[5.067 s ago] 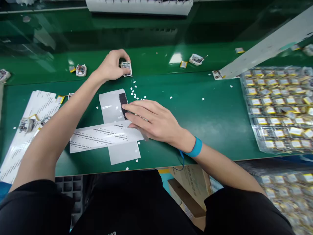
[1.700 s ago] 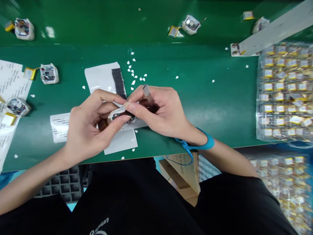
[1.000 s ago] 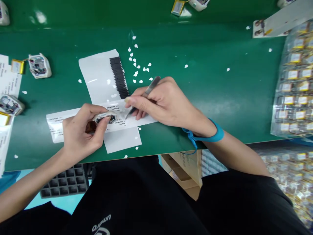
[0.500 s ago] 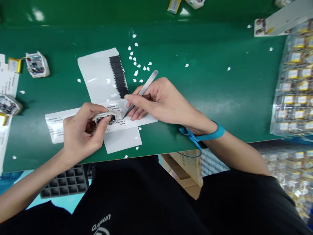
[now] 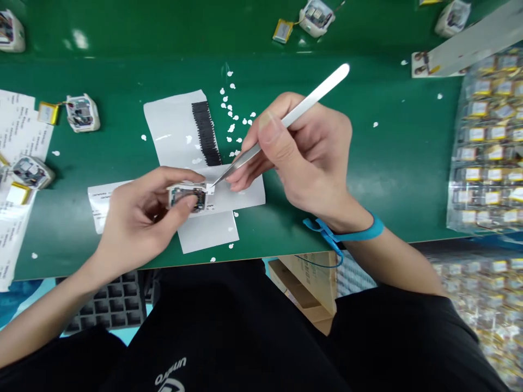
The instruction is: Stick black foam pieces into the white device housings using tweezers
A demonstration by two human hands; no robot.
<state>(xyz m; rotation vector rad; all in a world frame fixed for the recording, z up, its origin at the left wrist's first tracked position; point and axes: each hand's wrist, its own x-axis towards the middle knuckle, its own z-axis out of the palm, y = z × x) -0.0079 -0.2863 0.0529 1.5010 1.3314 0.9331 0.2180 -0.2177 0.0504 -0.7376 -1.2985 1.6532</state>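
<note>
The worktop is green and smooth, and it has a glossy surface with soft white reflections. The tweezers are of silver metal, polished, and their rounded end shines brightly. The housing in the left hand looks like white plastic. The printed sheet seems to be smooth paper, and the pale sheet under it has a slight shine. The tray at the right is clear, glossy plastic. The box below is brown cardboard, and it looks matt. The shirt is of black cloth, matt, with a white print.
</note>
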